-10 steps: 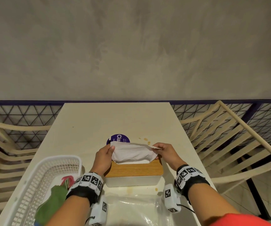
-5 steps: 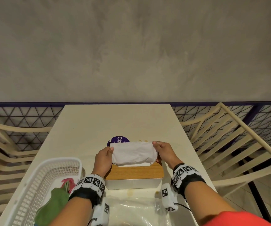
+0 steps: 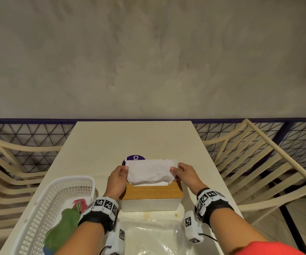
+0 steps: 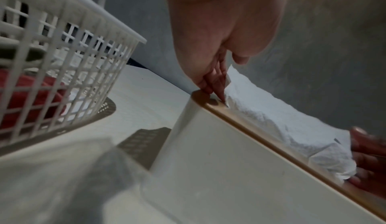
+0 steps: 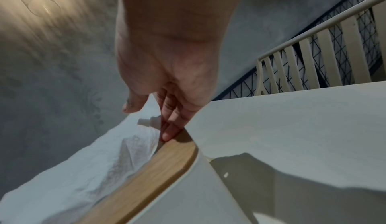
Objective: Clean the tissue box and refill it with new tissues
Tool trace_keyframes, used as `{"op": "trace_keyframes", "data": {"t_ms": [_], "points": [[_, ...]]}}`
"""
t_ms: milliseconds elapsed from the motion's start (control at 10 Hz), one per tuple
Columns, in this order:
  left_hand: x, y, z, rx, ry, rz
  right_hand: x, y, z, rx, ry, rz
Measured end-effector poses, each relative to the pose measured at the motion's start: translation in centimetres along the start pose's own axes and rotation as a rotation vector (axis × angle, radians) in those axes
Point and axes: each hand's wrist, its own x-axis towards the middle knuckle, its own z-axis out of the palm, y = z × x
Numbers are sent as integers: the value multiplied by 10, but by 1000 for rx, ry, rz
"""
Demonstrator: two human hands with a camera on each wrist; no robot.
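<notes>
A white tissue box [image 3: 149, 204] with a wooden lid [image 3: 154, 191] stands on the table in front of me. A white tissue [image 3: 151, 171] sticks up out of the lid, spread wide between my hands. My left hand [image 3: 120, 176] pinches its left edge, thumb over fingers. My right hand [image 3: 180, 173] pinches its right edge. In the left wrist view the left fingers [image 4: 213, 82] reach the lid [image 4: 269, 145] beside the tissue [image 4: 282, 125]. In the right wrist view the right fingers [image 5: 169, 125] touch the lid [image 5: 150, 178] next to the tissue [image 5: 73, 181].
A white plastic basket [image 3: 43, 208] at my left holds a green cloth [image 3: 62, 229] and something red [image 3: 79, 203]. A clear plastic wrapper [image 3: 152, 240] lies near the table's front edge. A purple round sticker [image 3: 134, 158] shows behind the tissue. Cream chairs [image 3: 259, 162] flank the table.
Both hands have drawn the tissue's ends outward and slightly away from me, so it is now stretched flatter and wider above the lid.
</notes>
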Motion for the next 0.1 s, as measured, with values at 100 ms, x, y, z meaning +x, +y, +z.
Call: {"op": "trace_keyframes", "data": {"t_ms": [100], "points": [[-9, 8, -7, -30, 52, -1, -5, -10, -5, -110, 21, 15]]}}
